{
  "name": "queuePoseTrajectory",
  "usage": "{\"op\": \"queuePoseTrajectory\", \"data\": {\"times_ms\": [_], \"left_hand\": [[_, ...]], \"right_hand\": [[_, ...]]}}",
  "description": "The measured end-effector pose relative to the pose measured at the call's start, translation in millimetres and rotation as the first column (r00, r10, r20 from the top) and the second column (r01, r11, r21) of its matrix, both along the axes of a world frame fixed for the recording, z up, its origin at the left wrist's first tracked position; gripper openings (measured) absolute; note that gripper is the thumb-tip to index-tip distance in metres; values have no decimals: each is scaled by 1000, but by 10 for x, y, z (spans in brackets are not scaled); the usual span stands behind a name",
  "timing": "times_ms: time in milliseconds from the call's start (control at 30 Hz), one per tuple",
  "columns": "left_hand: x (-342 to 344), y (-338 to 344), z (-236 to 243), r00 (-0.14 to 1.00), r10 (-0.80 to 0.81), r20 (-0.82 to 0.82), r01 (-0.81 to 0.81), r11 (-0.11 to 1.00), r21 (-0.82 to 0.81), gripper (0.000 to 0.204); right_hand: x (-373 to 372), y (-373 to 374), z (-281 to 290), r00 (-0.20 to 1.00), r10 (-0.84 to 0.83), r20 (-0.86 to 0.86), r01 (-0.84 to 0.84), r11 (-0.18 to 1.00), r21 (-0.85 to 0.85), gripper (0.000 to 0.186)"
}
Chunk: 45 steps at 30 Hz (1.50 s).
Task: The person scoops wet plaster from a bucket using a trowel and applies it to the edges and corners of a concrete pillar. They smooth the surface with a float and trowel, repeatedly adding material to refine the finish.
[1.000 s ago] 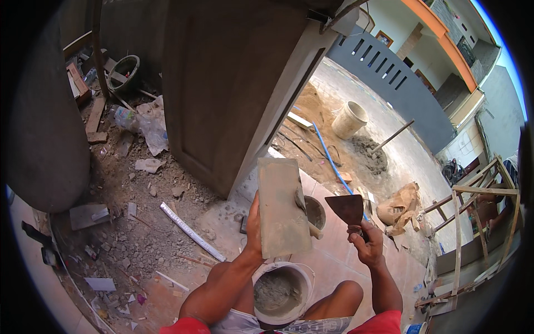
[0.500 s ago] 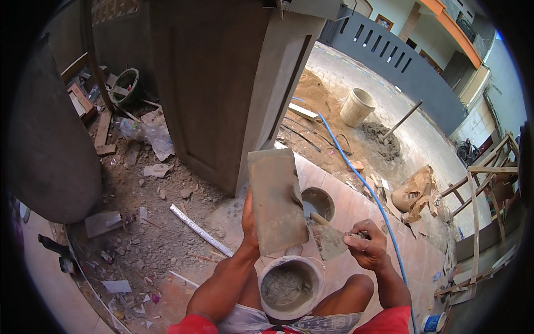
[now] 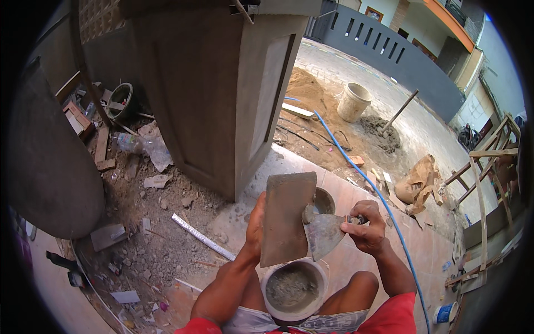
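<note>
My left hand [image 3: 256, 221] is closed behind a flat rectangular plastering float [image 3: 286, 217], whose grey-brown face is turned up toward me; any handle is hidden. In my right hand [image 3: 365, 224] is a trowel [image 3: 325, 239] with a grey-smeared triangular blade, gripped by its handle. The blade's left edge meets the float's right edge, where a small lump of mortar [image 3: 307, 214] sits. Just below both tools, a bucket [image 3: 318, 305] of wet mortar [image 3: 291, 284] stands between my knees. Another round container [image 3: 325, 200] shows partly behind the float.
A grey pillar [image 3: 194, 111] rises ahead. Rubble [image 3: 161, 222] and a white strip [image 3: 203, 237] lie at left. A blue hose [image 3: 378, 195] crosses the tiles at right. Beyond are a pale bucket [image 3: 353, 103], a sand heap [image 3: 303, 86], a torn paper sack [image 3: 414, 181] and wooden framing [image 3: 481, 189].
The float has moved down and right and tilted the other way. The trowel has come up to the float's right edge, carrying a lump of mortar there. The view has shifted slightly.
</note>
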<state>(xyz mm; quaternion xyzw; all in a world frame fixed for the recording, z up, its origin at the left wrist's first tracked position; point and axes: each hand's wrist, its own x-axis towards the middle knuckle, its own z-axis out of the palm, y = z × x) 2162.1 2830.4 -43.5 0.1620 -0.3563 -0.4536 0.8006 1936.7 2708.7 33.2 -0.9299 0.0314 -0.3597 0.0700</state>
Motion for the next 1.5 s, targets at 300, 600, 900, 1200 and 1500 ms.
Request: {"op": "queuePoseTrajectory", "data": {"times_ms": [300, 600, 900, 1200, 1500], "left_hand": [[111, 119, -21, 895, 211, 392, -220, 975, -23, 40], [292, 216, 238, 845, 123, 520, -68, 990, -124, 38], [212, 199, 238, 739, 51, 671, -111, 993, 47, 37], [8, 11, 263, 670, -3, 743, 1, 1000, 4, 31], [-2, -17, 212, 668, 10, 744, 31, 999, -40, 32]], "right_hand": [[45, -100, -96, 990, 31, 138, -28, 999, -17, 32], [25, -171, 55, 985, 55, 167, -42, 996, -79, 33], [207, -273, 518, 954, 25, 299, 26, 986, -163, 34], [1061, -418, 1494, 960, 29, 279, -39, 999, 31, 30], [1623, -406, 2126, 950, 7, 312, -56, 987, 149, 37]]}}
